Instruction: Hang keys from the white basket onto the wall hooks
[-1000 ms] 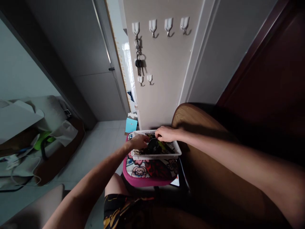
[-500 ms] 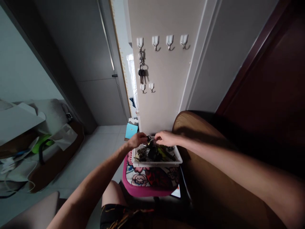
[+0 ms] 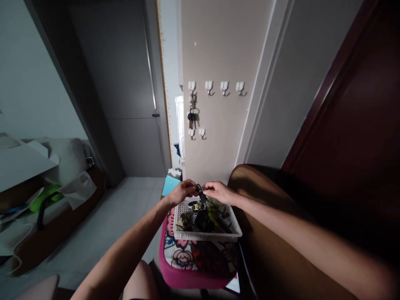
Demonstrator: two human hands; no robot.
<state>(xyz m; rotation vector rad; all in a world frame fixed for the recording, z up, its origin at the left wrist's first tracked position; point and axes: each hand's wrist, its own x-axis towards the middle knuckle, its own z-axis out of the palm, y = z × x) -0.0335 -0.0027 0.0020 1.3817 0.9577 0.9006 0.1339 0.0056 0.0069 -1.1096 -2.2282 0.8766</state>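
A white plastic basket (image 3: 231, 222) full of keys and key fobs sits on a floral cushion with a pink rim (image 3: 184, 266). Above its far edge my left hand (image 3: 181, 192) and my right hand (image 3: 218, 192) both pinch a dark bunch of keys (image 3: 200, 200), which hangs down from my fingers with a fob dangling into the basket. On the beige wall panel ahead is a row of white hooks (image 3: 216, 86). One set of keys (image 3: 191, 113) hangs from the leftmost hook. Two smaller hooks (image 3: 196, 133) sit lower.
A rounded brown wooden surface (image 3: 268, 216) lies right of the basket, with a dark red door (image 3: 353, 108) beyond. A grey cabinet door (image 3: 125, 83) stands at left. A cluttered sofa with bags (image 3: 53, 187) is far left. A blue card (image 3: 170, 185) leans near the wall.
Both hands have lifted out of the basket, raising a bunch of keys between them. My view has tilted up, so the hooks sit lower in the picture.
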